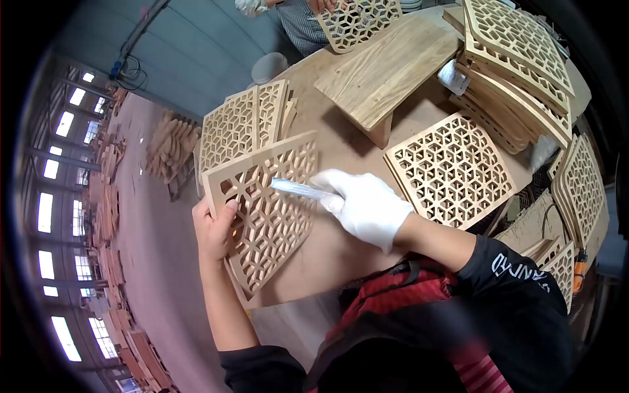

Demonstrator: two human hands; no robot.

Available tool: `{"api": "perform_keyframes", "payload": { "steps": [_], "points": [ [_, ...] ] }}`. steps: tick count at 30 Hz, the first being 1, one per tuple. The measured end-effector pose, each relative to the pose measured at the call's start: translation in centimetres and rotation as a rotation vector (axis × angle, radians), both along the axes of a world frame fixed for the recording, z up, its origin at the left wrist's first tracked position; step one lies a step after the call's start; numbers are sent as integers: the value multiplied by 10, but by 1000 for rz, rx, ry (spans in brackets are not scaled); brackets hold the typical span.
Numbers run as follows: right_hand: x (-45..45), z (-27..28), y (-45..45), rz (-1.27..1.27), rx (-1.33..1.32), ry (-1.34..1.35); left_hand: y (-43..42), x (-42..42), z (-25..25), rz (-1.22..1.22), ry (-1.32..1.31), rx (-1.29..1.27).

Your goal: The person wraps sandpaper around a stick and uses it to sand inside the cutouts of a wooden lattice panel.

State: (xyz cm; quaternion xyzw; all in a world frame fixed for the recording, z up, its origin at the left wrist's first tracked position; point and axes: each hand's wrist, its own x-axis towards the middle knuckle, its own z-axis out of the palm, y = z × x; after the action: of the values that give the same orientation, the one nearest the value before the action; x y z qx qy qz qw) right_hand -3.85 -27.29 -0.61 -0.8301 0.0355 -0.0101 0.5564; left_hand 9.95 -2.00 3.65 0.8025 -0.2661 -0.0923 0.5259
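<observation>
My left hand [216, 229], bare, grips the left edge of a wooden lattice panel [278, 213], its thumb on the front face. The panel stands tilted up from the table, cut through with a star-like pattern. A white glove covers my right hand [363, 204], whose fingers are closed round a flat, pale strip-like tool [304, 190]. The tool's far end lies over the upper part of the panel; whether it touches the wood I cannot tell. Right of the gloved hand, more lattice panels [455, 169] lie flat in a low stack.
Behind the held panel lean several more lattice panels [232, 124]. A low wooden bench [390, 72] stands on the table [311, 98]. Tall stacks of curved panels [517, 52] fill the right side. Across the table, another person's hand [321, 5] touches a lattice panel [360, 23].
</observation>
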Motion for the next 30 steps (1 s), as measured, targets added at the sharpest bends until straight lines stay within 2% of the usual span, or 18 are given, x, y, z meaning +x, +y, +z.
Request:
{"api": "perform_keyframes", "payload": {
  "steps": [5,9,15,21,22,25,29,30],
  "points": [
    [7,11,1,-13,-70,-88,-5,-8,2,84,-191,108],
    [9,21,4,13,-94,-38,-6,-13,1,169,-297,73],
    [9,10,14,44,-84,-22,-16,-29,11,301,-227,146],
    [26,13,26,59,-93,43,-29,-45,7,278,-305,211],
    [33,10,30,87,-154,90,-30,-46,7,276,-318,252],
    [47,-3,44,179,-287,15,-34,-48,3,291,-399,298],
    [63,-14,57,191,-295,40,-34,-45,9,291,-404,303],
    [61,-13,56,215,-358,-21,-32,-43,7,283,-418,298]
  ]
}}
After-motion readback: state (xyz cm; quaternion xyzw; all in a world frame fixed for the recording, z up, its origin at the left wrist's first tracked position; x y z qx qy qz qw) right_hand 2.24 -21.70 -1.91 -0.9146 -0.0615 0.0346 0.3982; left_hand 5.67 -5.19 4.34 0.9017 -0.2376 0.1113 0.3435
